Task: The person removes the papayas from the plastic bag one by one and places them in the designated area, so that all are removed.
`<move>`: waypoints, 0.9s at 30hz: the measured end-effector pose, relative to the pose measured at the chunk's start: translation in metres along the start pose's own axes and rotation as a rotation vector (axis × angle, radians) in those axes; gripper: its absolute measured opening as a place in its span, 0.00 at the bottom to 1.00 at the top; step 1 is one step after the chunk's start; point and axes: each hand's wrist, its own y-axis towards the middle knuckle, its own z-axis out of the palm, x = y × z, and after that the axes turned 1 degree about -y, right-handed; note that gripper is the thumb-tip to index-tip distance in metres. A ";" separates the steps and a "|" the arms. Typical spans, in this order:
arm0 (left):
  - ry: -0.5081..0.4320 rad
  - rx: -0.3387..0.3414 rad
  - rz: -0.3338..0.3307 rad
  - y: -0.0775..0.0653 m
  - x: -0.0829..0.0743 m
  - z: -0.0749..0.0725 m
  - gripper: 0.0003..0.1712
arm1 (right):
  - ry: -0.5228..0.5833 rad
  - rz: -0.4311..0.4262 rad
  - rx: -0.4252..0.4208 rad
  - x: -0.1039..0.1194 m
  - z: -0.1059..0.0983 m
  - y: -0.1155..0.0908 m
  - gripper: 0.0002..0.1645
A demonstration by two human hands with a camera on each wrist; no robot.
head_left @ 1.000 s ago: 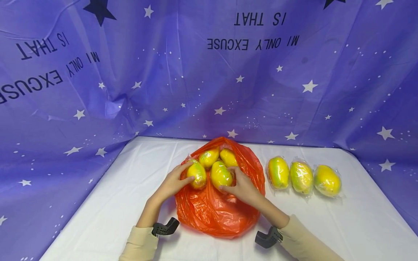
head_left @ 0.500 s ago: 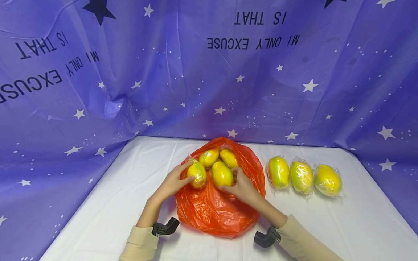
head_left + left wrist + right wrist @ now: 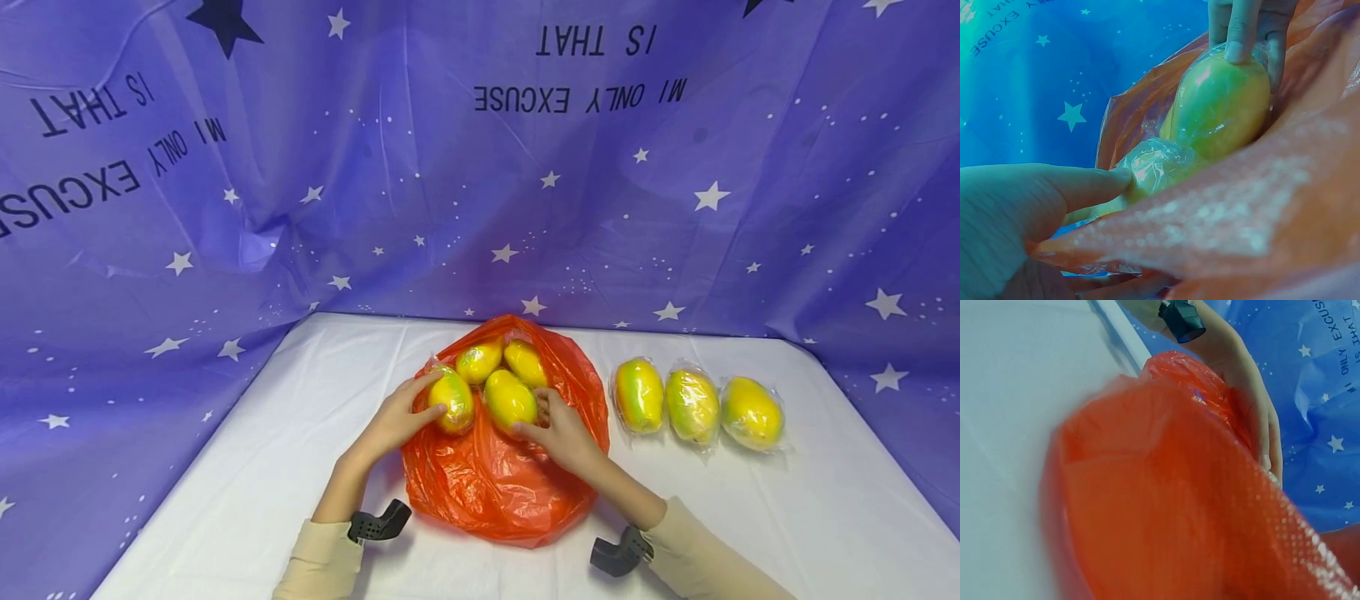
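In the head view, a red plastic bag (image 3: 502, 500) lies on the table with its mouth spread. Yellow-green mangoes in clear wrap sit in it. My left hand (image 3: 393, 421) holds the left mango (image 3: 457, 407) at the bag's rim, thumb in front and a finger over its top. On the right, my right hand (image 3: 568, 437) rests with fingers and thumb at the edge of the front mango (image 3: 512, 400). The left wrist view shows fingertips lightly touching that mango's top (image 3: 1225, 103). Red plastic covers most of the right wrist view, hiding the right hand's fingers.
Two more mangoes, one left (image 3: 480, 363) and one right (image 3: 527, 362), lie at the back of the bag. Right of it stand three wrapped mangoes in a row, left (image 3: 640, 397), middle (image 3: 692, 408) and right (image 3: 752, 414). A purple star-printed curtain (image 3: 480, 208) borders the white table (image 3: 262, 467).
My right hand has loosened from the front mango and slid slightly right, uncovering more of it. The left hand has kept its place on the left mango.
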 end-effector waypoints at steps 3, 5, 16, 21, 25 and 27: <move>-0.001 0.001 -0.004 0.000 0.000 0.000 0.33 | -0.011 0.008 -0.004 0.001 -0.001 -0.001 0.39; -0.002 0.001 -0.008 0.000 0.000 0.000 0.33 | -0.017 0.013 -0.009 0.002 -0.002 -0.002 0.38; 0.005 0.002 -0.013 0.000 0.000 0.000 0.33 | 0.031 0.007 0.011 0.014 -0.011 -0.018 0.35; 0.003 0.000 -0.012 0.000 0.001 0.000 0.33 | 0.120 0.019 0.038 0.018 -0.018 -0.026 0.36; 0.006 -0.001 0.002 0.001 0.002 0.000 0.33 | 0.188 0.014 0.044 0.021 -0.025 -0.031 0.37; 0.006 -0.001 0.010 0.001 0.002 0.000 0.33 | 0.201 0.008 0.037 0.022 -0.029 -0.034 0.37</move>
